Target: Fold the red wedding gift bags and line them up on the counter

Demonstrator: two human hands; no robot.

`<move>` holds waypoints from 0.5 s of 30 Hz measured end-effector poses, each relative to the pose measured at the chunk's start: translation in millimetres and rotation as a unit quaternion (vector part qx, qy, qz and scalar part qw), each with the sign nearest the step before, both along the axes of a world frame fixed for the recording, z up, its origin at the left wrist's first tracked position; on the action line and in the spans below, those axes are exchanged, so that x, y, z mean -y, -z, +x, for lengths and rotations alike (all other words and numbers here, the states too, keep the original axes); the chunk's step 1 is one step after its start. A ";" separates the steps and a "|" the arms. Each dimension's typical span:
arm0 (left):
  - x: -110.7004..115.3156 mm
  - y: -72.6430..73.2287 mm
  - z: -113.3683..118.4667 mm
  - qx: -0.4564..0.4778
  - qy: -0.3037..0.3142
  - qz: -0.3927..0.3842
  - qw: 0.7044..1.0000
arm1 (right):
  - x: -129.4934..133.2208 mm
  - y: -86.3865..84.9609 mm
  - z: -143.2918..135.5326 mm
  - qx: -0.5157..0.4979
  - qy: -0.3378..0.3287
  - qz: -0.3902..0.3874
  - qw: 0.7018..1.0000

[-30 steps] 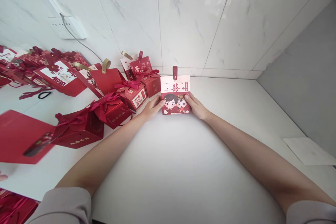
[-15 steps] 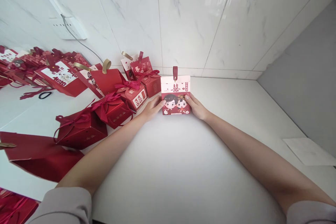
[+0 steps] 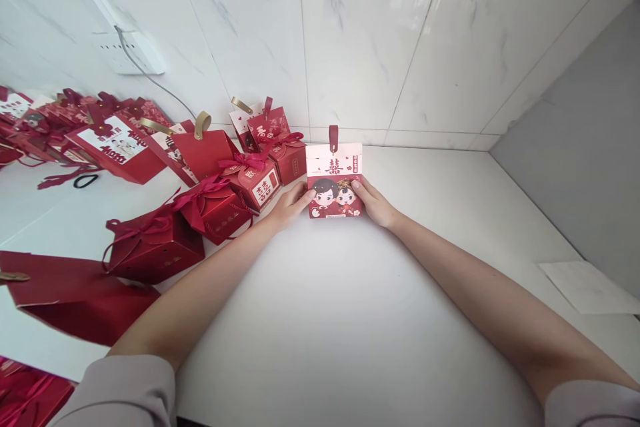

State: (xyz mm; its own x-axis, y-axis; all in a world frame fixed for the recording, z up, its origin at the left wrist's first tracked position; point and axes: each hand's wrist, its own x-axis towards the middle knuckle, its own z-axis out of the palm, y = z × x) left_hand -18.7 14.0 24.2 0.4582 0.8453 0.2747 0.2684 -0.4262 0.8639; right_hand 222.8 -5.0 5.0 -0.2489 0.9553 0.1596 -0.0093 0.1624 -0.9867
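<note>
While we look down through the head camera, our left hand (image 3: 291, 205) and right hand (image 3: 376, 205) grip the opposite sides of a small red-and-white box (image 3: 335, 190); it faces us upright, strap (image 3: 333, 139) on top, towards the far edge of the white table (image 3: 325, 320), which meets a tiled wall (image 3: 350, 47); just left of it sits a ribboned red box (image 3: 293, 163), so close that we cannot tell whether they touch; a white-labelled box (image 3: 255, 185) stands near our left hand, and more red boxes run down beside our left forearm (image 3: 215, 273), which overlaps a large red bag (image 3: 75, 287), so room is tight there; on the right, white tabletop stretches widely to a grey surface (image 3: 590, 113), with a pale sheet (image 3: 587, 287) along that edge.
</note>
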 end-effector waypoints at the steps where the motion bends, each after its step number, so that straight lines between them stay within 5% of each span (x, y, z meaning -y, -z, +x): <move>1: 0.0 0.0 -0.1 0.000 -0.001 -0.001 1.000 | 0.1 -0.2 0.0 0.000 0.000 0.001 1.000; 15: 1.6 -0.7 1.1 0.006 -0.006 -0.002 1.000 | 0.2 0.7 -0.1 0.008 0.001 -0.004 1.000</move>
